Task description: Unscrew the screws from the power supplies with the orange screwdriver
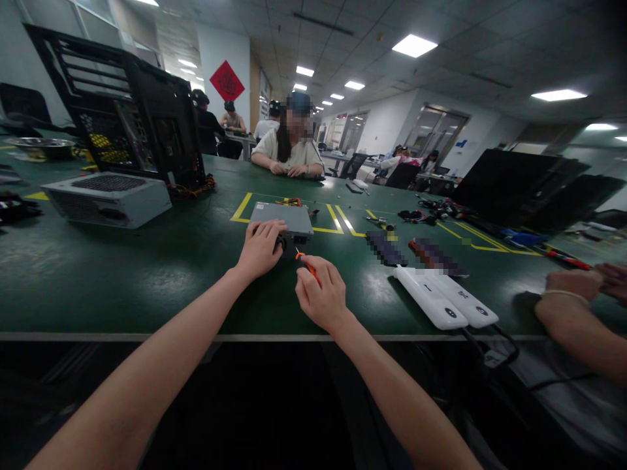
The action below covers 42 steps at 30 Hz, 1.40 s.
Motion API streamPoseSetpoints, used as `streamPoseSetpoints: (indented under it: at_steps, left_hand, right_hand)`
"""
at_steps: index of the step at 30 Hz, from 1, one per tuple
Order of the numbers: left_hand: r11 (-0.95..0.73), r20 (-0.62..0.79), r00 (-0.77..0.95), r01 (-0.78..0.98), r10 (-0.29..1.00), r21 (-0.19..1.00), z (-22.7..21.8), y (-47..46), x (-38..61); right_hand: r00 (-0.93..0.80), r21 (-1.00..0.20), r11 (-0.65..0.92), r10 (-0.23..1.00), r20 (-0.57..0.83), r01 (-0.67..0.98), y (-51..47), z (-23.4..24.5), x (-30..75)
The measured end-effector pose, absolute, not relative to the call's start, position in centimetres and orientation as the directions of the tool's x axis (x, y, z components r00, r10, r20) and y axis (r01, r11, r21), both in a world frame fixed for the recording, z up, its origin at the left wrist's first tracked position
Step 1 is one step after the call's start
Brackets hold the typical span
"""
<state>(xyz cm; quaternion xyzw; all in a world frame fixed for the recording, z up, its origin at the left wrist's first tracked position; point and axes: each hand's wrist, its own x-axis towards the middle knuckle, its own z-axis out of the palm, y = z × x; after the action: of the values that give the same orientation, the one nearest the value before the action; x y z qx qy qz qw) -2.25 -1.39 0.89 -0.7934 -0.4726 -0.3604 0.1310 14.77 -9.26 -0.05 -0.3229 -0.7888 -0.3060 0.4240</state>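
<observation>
A small grey computer power supply (289, 220) lies on the green table in front of me, with its socket side facing me and a bundle of coloured wires behind it. My left hand (262, 247) grips its near left edge, the fingers bent over the top and the thumb side hidden. In my right hand (323, 290) is a screwdriver (308, 266) with an orange and black handle, the fingers closed round it. Its thin shaft points up at the near face of the power supply, close to the socket. Whether the tip touches a screw is too small to tell.
To the left stand a larger power supply (110, 199) and an open black computer case (127, 111). Right of my hands lie white power banks (435, 300), two blurred phones and loose cables. A co-worker's hands (573, 287) are at the far right; another person sits opposite.
</observation>
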Motion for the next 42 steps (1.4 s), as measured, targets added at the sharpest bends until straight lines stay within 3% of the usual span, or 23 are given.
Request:
streamPoseSetpoints:
  at_steps: [11, 20, 29, 37, 42]
  left_hand:
    - [-0.527, 0.712, 0.292, 0.84, 0.638, 0.127, 0.78, -1.36, -2.26]
    - [-0.522, 0.694, 0.296, 0.842, 0.656, 0.135, 0.89, -1.47, -2.28]
    - [-0.531, 0.708, 0.295, 0.837, 0.641, 0.132, 0.8, -1.37, -2.32]
    - [-0.526, 0.709, 0.293, 0.84, 0.642, 0.129, 0.8, -1.39, -2.34]
    - [-0.532, 0.711, 0.294, 0.836, 0.639, 0.132, 0.86, -1.46, -2.29]
  right_hand:
    - [-0.405, 0.207, 0.563, 0.254, 0.878, 0.8, -9.51, 0.37, 14.96]
    - [-0.54, 0.207, 0.708, 0.284, 0.792, 0.675, -9.68, 0.39, 14.61]
    - [-0.511, -0.005, 0.84, 0.334, 0.792, 0.542, -9.71, 0.27, 14.98]
    - [-0.331, 0.014, 0.708, 0.313, 0.89, 0.706, -9.35, -0.04, 15.41]
    - [-0.382, 0.044, 0.706, 0.329, 0.863, 0.707, -9.6, 0.01, 15.06]
